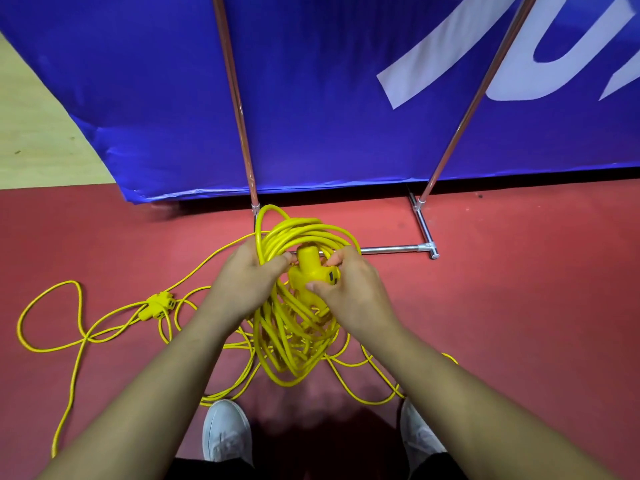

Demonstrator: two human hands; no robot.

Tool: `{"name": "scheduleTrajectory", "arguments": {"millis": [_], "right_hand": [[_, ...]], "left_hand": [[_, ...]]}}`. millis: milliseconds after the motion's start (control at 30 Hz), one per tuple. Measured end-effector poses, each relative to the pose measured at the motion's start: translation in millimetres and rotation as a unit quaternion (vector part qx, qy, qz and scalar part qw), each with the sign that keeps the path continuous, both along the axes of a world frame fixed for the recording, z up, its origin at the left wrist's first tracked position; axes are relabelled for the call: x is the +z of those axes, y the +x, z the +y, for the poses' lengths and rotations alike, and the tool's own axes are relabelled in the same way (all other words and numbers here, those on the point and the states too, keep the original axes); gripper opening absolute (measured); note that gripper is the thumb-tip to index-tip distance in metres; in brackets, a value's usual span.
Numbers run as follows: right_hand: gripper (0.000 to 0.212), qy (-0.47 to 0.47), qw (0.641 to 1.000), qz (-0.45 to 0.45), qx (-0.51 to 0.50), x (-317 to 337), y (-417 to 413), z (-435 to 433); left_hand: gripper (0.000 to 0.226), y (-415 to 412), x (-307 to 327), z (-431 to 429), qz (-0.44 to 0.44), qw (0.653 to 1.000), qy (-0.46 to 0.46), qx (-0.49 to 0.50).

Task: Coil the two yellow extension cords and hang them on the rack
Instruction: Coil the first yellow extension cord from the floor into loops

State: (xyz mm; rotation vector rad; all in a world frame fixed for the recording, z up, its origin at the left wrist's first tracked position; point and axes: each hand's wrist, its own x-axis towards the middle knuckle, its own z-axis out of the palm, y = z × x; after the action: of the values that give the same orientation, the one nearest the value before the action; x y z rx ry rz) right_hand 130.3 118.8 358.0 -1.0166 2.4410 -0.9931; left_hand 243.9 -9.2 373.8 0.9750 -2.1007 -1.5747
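Down by the rack (391, 250), first cord (294, 341) looks coiled, left hand (242, 282) fingers wrapped round its loops, right hand (349, 289) pinching the socket end (308, 271), so tucking and hanging seems next; second cord (157, 306) sprawls on the floor (519, 306).

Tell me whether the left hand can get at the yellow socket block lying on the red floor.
Probably not yet: the left hand grips the coiled yellow extension cord, though nothing covers the yellow plastic socket block.
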Motion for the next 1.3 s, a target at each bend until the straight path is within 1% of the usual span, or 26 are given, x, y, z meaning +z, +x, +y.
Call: {"name": "scheduleTrajectory", "arguments": {"millis": [67,100,167,200,233,267,367,400,433,500,600,667,767,867,900,967,1033,1067,1133,1233,1300], "right_hand": [[0.043,-0.009,1.000,-0.010,0.003,0.7,0.0,-0.6],[0.043,-0.016,1.000,-0.019,0.001,1.5,-0.8,-1.3],[0.042,-0.026,0.999,-0.039,-0.013,4.0,-3.7,-2.4],[0.043,-0.029,0.998,-0.052,-0.025,5.0,-5.0,-2.6],[0.045,-0.031,0.996,-0.070,-0.038,5.1,-5.8,-2.6],[0.049,-0.030,0.994,-0.089,-0.051,5.3,-5.8,-2.7],[0.058,-0.012,0.990,-0.120,-0.072,3.3,-4.3,-3.4],[0.058,-0.007,0.991,-0.112,-0.071,3.6,-3.5,-3.0],[0.057,-0.005,0.993,-0.096,-0.068,4.8,-2.6,-2.1],[0.050,-0.002,0.998,-0.036,-0.047,7.9,-0.4,1.3],[0.041,-0.030,0.999,0.041,-0.014,8.4,0.8,6.0],[0.040,-0.049,0.997,0.062,-0.002,7.6,-0.3,6.4],[0.041,-0.068,0.994,0.081,0.023,4.9,-1.7,6.0],[0.039,-0.093,0.990,0.086,0.060,1.4,-0.3,6.9],[0.038,-0.096,0.989,0.087,0.069,0.9,1.2,7.4],[0.037,-0.096,0.985,0.118,0.077,0.0,2.6,7.3],[0.034,-0.104,0.982,0.132,0.081,0.9,1.6,6.2],[0.033,-0.117,0.983,0.110,0.085,2.6,0.2,6.0],[0.029,-0.156,0.983,0.031,0.089,8.4,-5.1,6.7],[0.021,-0.204,0.974,-0.074,0.071,22.9,-16.9,8.4],[0.021,-0.217,0.968,-0.113,0.061,31.9,-26.1,10.5]], "left_hand": [[0.031,0.3,1.1,-0.6,-0.007,1.000,-0.029,-0.010],[0.023,0.6,0.5,-1.8,-0.007,0.999,-0.047,-0.009],[0.010,1.7,3.4,-2.0,-0.016,0.994,-0.112,-0.003],[0.010,2.5,6.4,-1.3,-0.021,0.989,-0.148,0.001],[0.014,3.1,8.3,-0.5,-0.019,0.985,-0.169,0.004],[0.023,3.7,9.5,0.2,-0.014,0.985,-0.172,0.007],[0.069,5.5,16.1,4.2,0.032,0.988,-0.151,-0.003],[0.079,6.1,18.1,5.3,0.040,0.987,-0.157,-0.017],[0.082,6.5,19.4,5.4,0.044,0.984,-0.169,-0.032],[0.074,6.2,19.5,4.2,0.053,0.982,-0.176,-0.051],[0.059,4.5,14.5,2.3,0.064,0.982,-0.169,-0.045],[0.052,4.0,14.0,3.0,0.068,0.983,-0.169,-0.024],[0.048,4.5,13.7,3.9,0.076,0.987,-0.141,0.008],[0.045,5.8,13.0,4.7,0.044,0.988,-0.140,0.041],[0.045,5.4,11.3,4.4,0.036,0.989,-0.138,0.042],[0.045,3.9,10.3,5.9,0.029,0.991,-0.130,0.019],[0.045,3.7,8.8,5.3,0.014,0.989,-0.147,-0.001],[0.044,4.3,8.5,3.7,-0.001,0.986,-0.164,-0.005],[0.042,7.2,8.0,-1.2,-0.037,0.980,-0.195,-0.012],[0.039,11.8,4.9,-7.6,-0.092,0.971,-0.217,-0.030],[0.040,13.1,4.1,-9.8,-0.110,0.966,-0.230,-0.045]]}}
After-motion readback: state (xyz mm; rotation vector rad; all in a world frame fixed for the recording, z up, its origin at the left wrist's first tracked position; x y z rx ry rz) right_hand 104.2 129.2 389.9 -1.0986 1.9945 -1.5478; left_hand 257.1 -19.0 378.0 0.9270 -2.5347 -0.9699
